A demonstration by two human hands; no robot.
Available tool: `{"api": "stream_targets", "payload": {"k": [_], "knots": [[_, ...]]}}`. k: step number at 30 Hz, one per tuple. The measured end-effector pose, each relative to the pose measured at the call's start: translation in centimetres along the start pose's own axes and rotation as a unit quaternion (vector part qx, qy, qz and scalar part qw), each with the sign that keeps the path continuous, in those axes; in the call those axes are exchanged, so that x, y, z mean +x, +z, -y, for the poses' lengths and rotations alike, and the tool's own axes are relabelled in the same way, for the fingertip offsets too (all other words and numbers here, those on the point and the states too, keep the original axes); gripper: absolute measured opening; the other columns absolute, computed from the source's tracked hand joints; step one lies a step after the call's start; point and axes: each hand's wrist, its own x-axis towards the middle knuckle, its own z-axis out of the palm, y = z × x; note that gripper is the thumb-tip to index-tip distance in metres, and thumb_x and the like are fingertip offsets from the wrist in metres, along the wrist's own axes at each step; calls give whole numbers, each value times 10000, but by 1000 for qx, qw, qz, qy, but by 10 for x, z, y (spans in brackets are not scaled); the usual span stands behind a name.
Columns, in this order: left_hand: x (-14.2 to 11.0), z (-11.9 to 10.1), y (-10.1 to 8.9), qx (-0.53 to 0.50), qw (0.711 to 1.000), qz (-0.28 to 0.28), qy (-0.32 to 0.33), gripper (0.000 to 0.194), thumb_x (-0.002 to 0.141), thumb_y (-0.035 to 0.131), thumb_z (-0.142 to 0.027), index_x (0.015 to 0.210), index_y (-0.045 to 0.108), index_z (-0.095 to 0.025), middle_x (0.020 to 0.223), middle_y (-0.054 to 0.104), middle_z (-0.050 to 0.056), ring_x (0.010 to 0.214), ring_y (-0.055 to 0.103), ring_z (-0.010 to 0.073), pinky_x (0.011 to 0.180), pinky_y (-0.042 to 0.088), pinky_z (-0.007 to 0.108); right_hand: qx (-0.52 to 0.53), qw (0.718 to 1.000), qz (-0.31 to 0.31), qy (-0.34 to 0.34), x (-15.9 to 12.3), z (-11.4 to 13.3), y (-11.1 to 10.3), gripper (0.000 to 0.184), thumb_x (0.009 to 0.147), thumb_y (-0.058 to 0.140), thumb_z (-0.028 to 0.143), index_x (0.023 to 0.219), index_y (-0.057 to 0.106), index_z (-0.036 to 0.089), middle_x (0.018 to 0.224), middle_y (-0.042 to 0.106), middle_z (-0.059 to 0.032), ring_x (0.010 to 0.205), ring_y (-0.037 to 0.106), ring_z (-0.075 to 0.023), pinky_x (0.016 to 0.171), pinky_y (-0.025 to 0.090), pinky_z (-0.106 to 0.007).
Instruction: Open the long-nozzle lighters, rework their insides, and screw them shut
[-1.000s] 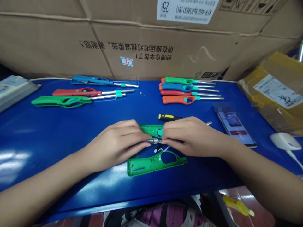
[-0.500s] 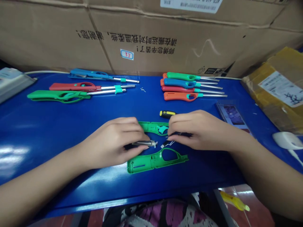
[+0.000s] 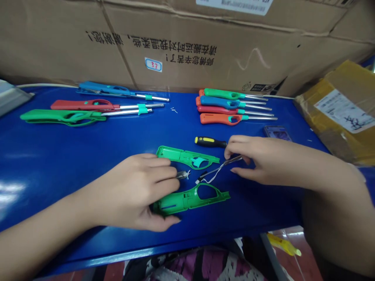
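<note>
Left hand [image 3: 143, 191]: fingers spread wide over the left end of the near green shell [image 3: 192, 199].
Metal cylinder [image 3: 183, 175]: just beyond the shell, partly under those fingers.
Wired rod [image 3: 233, 159]: beyond the shell's right end; handling loose parts seems the step.
Right hand [image 3: 238, 160]: beside it, thumb parted, hold uncertain; moving it calls for a gentle pinch.

Indoor illumination, moderately dim. Pale glare lies toward the left edge of the glossy blue table [image 3: 79, 152], and a bright streak follows its near edge; the light source is out of view. Shade deepens beneath the right forearm [image 3: 293, 162]. Fine print on the white label [image 3: 246, 5] is blurred. Wide-angle distortion stretches the left forearm [image 3: 49, 226].
</note>
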Motion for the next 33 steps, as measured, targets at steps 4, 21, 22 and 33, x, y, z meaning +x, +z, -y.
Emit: {"api": "stream_targets", "payload": {"k": [4, 21, 22, 33], "knots": [[-1, 0, 2, 35, 999, -2, 2, 256, 1013, 616, -392, 890, 691, -181, 746, 635, 18, 668, 552, 199, 605, 385, 367, 21, 999, 38, 9, 3, -3, 2, 91, 961, 558, 252, 962, 648, 234, 931, 685, -19, 685, 601, -149, 632, 431, -284], [0, 21, -1, 28, 986, -87, -142, 207, 1028, 584, -307, 1110, 723, -177, 1043, 727, 79, 932, 632, 242, 823, 514, 378, 93, 993, -36, -63, 17, 16, 13, 113, 988, 678, 319, 1053, 697, 228, 1023, 725, -30, 858, 654, -163, 697, 449, -276], [0, 23, 0, 29, 983, -89, -157, 218, 1024, 577, -307, 1128, 718, -177, 1078, 724, 86, 960, 631, 254, 851, 517, 398, 81, 992, -80, -50, 20, 18, 17, 102, 1014, 629, 282, 1064, 694, 222, 1059, 724, -44, 918, 667, -176, 750, 469, -287], [-3, 35, 9, -49, 972, -63, -221, 341, 1049, 584, -428, 1247, 723, -187, 1155, 703, 89, 1066, 661, 258, 943, 545, 416, 14, 988, -153, -10, 35, 22, 41, 122, 1031, 597, 238, 1005, 707, 194, 1094, 679, -59, 882, 666, -177, 740, 482, -302]]}}
